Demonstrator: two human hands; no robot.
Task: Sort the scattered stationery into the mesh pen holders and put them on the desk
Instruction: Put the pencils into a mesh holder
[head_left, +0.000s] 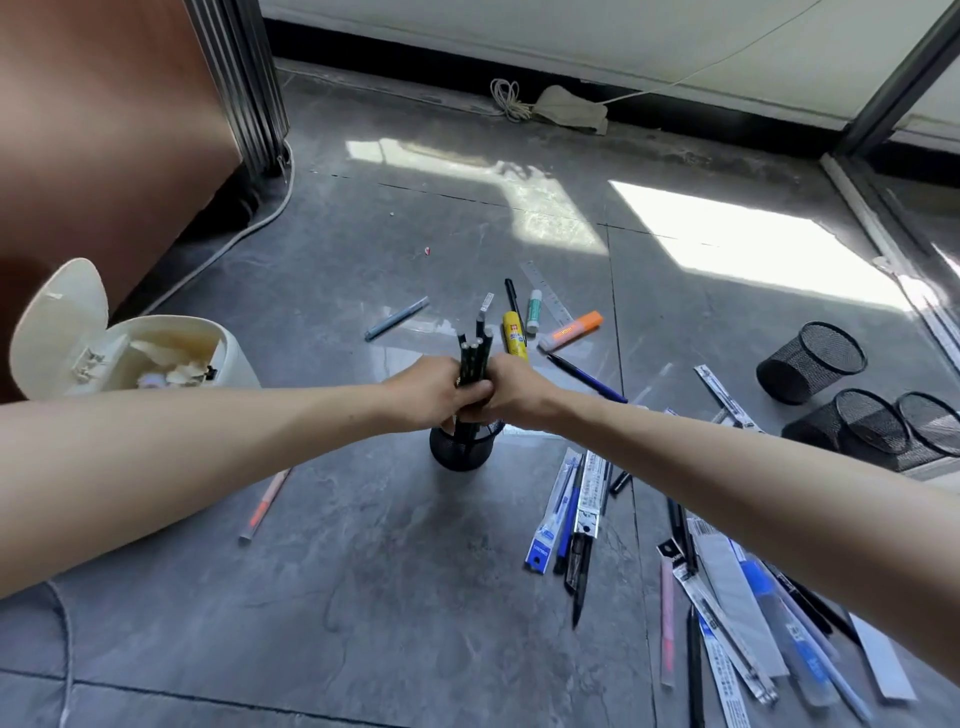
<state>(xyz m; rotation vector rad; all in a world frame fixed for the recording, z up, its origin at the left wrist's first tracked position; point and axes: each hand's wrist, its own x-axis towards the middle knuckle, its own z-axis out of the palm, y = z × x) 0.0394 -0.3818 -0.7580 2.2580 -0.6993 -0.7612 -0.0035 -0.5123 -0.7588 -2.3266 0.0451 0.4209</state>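
Left hand (426, 395) and right hand (511, 392) both gripping a bundle of dark pencils (474, 358), lower ends apparently inside mesh holder (464, 447), orange highlighter (571, 331) beyond holder

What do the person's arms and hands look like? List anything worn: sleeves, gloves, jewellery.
The left hand and right hand are bare: no gloves or rings in view. The left arm and right arm are uncovered to the picture's edges: no sleeve, watch or bracelet shows.
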